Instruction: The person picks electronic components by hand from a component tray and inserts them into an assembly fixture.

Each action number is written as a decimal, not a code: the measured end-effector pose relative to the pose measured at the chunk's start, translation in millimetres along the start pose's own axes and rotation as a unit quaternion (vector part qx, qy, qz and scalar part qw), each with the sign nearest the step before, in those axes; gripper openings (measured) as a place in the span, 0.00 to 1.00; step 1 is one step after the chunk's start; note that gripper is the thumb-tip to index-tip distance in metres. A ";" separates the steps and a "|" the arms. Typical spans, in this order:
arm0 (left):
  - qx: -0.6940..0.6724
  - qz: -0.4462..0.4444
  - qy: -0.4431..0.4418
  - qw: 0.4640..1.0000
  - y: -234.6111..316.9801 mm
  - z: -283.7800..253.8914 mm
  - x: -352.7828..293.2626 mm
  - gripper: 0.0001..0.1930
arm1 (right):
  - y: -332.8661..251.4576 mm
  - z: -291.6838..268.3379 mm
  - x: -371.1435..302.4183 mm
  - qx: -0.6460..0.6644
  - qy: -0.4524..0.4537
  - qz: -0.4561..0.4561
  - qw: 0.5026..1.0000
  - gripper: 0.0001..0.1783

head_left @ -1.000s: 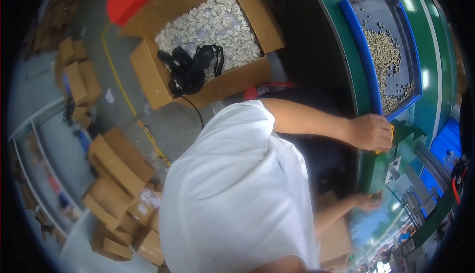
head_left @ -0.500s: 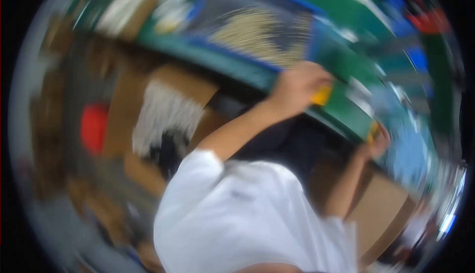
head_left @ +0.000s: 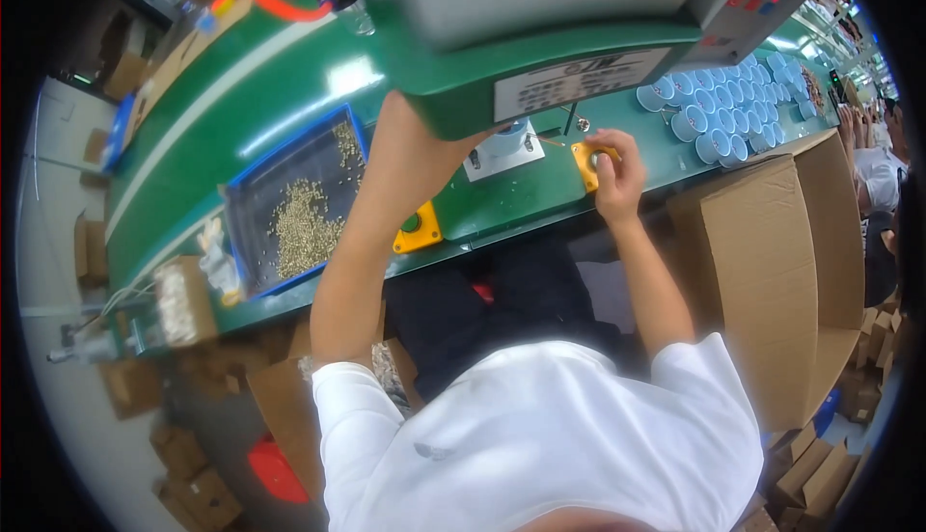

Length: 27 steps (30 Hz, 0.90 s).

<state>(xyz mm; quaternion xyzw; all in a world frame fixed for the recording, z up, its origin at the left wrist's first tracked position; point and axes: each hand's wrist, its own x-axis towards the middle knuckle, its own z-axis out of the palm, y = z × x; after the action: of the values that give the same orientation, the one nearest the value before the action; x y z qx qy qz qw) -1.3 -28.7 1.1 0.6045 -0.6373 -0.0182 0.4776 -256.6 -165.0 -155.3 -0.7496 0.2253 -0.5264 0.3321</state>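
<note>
A press-like machine with a green and grey housing stands over the bench. My left hand reaches up to the underside of its head, and the housing hides the fingers. Just below, on a white plate, sits a small metal fixture, partly covered by the machine. My right hand is curled over a yellow button box, its thumb bent near the round button. A second yellow button box is beside my left forearm, with no fingers visible on it.
To the left lies a blue-rimmed tray of small brass-coloured parts. Many light blue cups stand in rows at the right. A large cardboard box is at the bench's right front. An orange-red hose crosses the upper left.
The view has swung and become sharp, bringing the machine into it. My left hand has left its button box for the underside of the machine head. The right hand stays at its box.
</note>
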 end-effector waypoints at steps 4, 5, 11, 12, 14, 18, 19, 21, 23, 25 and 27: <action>-0.037 -0.092 -0.075 0.992 3.5 0.2 15.1 0.16 | -1.3 4.9 3.6 -0.011 0.000 -0.007 1.000 0.11; -0.031 -0.114 -0.105 0.987 3.3 0.3 16.8 0.16 | -2.0 5.7 5.3 -0.012 0.002 -0.006 1.000 0.11; 0.014 -0.066 -0.102 0.993 5.3 9.9 13.6 0.16 | -8.1 3.5 3.0 -0.007 0.005 0.005 1.000 0.11; 0.029 -0.081 -0.107 0.991 4.3 8.3 14.7 0.13 | -8.3 4.7 4.3 -0.005 0.007 0.007 1.000 0.11; 0.055 -0.117 -0.117 0.985 8.6 6.7 15.6 0.12 | -9.9 3.8 4.6 -0.005 0.007 0.013 1.000 0.11; 0.093 -0.059 -0.091 0.990 3.6 12.0 9.9 0.14 | -11.2 2.5 4.5 -0.007 0.007 0.013 1.000 0.11; 0.093 -0.058 -0.093 0.990 2.4 12.7 9.6 0.14 | -10.5 2.6 4.5 -0.010 0.005 0.008 1.000 0.11; 0.099 -0.074 -0.098 0.987 -0.2 12.7 8.4 0.14 | -9.0 2.4 4.1 -0.014 0.003 -0.002 1.000 0.11; 0.100 -0.081 -0.105 0.986 -3.3 13.4 7.0 0.14 | -7.9 3.2 5.1 -0.013 0.005 0.001 1.000 0.11; 0.058 -0.126 -0.098 0.986 -7.0 13.9 5.0 0.14 | -7.3 3.9 5.8 -0.008 0.004 0.002 1.000 0.11; 0.037 -0.147 -0.098 0.984 -16.6 15.2 2.5 0.14 | -7.7 3.0 5.0 -0.014 0.006 0.003 1.000 0.11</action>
<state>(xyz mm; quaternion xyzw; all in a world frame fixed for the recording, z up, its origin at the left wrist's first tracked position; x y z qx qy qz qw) 2.1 -43.5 -15.7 0.7041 -0.5853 -0.1237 0.3826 -252.2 -162.5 -147.1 -0.7501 0.2365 -0.5271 0.3219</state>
